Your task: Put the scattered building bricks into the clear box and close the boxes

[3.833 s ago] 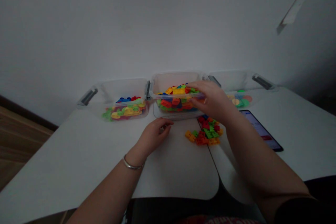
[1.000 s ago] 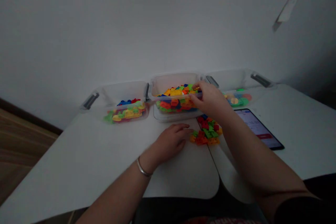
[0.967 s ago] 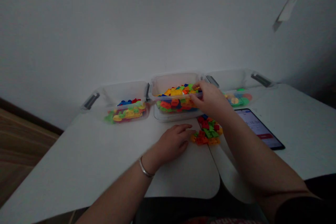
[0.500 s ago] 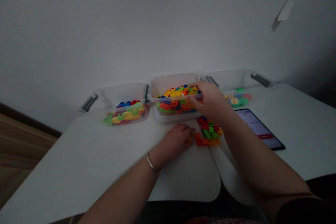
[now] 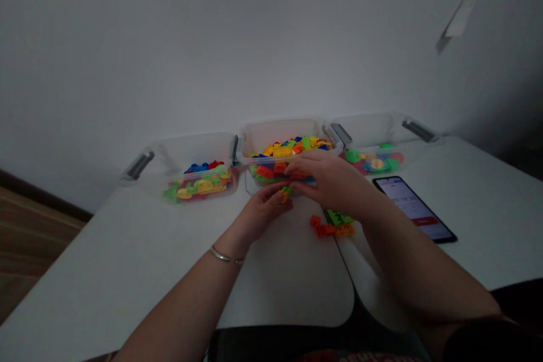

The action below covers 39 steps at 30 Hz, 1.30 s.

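My left hand [image 5: 265,209] is closed round small yellow and green toy bricks [image 5: 285,194], held above the table in front of the middle box. My right hand [image 5: 328,181] comes in from the right, thumb and fingers close together beside those bricks; what lies between its fingertips is too dim to make out. Behind both hands stands the middle clear box [image 5: 254,154], heaped with mixed coloured bricks [image 5: 283,151]. Beneath my right hand, orange bricks [image 5: 326,231] and green bricks [image 5: 337,216] lie on the table, partly covered by the hand and forearm.
To the left is a clear box [image 5: 155,184] of coloured pieces, and to the right another clear box [image 5: 405,150] with round pieces. A lit phone [image 5: 416,209] lies right of my forearm. Two white tabletops [image 5: 292,283] meet at a seam, against a wall [image 5: 271,39].
My right hand has come out of the middle box and down towards my left hand. My left hand has lifted off the table with the bricks and moved slightly left.
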Each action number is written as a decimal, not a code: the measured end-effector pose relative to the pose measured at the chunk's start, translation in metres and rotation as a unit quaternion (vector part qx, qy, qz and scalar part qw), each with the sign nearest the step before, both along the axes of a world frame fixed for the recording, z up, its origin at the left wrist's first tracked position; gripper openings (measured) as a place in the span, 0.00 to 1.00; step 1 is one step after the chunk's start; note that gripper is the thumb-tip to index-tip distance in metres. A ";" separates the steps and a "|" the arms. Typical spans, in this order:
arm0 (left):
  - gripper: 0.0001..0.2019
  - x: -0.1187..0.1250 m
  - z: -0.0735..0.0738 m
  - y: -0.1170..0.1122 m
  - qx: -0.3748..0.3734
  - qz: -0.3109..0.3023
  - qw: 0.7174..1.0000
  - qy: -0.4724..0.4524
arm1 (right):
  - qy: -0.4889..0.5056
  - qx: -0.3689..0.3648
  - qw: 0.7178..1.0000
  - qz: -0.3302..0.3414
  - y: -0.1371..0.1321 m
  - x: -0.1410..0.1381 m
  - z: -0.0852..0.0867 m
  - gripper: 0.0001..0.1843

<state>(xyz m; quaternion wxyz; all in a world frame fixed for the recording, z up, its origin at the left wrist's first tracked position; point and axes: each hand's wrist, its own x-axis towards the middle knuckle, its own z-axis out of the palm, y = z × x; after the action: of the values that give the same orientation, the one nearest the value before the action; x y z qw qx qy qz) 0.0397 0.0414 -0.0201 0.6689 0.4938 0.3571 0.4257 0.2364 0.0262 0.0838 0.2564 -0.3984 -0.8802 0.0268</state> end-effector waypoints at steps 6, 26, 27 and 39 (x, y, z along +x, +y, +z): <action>0.22 0.000 0.007 -0.007 -0.067 -0.023 0.992 -0.108 | -0.065 -0.068 0.994 0.049 -0.004 -0.008 -0.005 0.16; 0.05 0.001 0.009 -0.009 -0.177 0.063 0.973 -0.131 | 0.126 0.115 0.982 -0.078 0.026 0.013 -0.013 0.14; 0.04 0.002 0.009 -0.009 -0.183 0.077 0.971 -0.132 | 0.145 0.138 0.976 -0.085 0.032 0.015 -0.017 0.14; 0.05 0.010 0.015 -0.008 -0.211 0.129 0.962 -0.112 | -0.025 0.105 0.987 -0.120 0.033 -0.003 -0.032 0.20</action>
<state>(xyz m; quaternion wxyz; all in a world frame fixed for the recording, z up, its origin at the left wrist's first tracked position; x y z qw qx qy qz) 0.0500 0.0330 -0.0048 0.7326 0.2406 0.4224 0.4764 0.2336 0.0595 0.0516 0.2757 -0.4728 -0.8302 -0.1064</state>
